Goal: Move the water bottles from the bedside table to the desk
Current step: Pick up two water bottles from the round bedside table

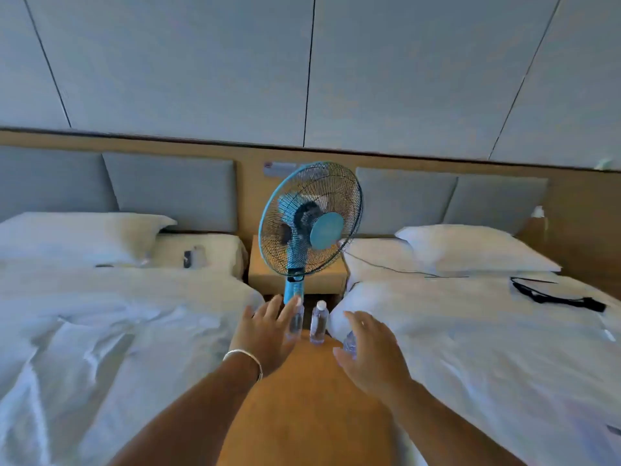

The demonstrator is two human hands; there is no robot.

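Three water bottles stand on the floor between two beds, near the fan base (pixel 293 290): left bottle (pixel 297 318), middle bottle (pixel 318 322), right bottle (pixel 349 343). Left hand (pixel 267 334) and right hand (pixel 371 349) both spread, fingers straight, gripping nothing.

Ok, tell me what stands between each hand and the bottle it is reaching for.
Nothing visible does. The left hand already has its fingers at the left bottle, just in front of the blue fan. The right hand is spread at the right bottle. The middle bottle stands free between them.
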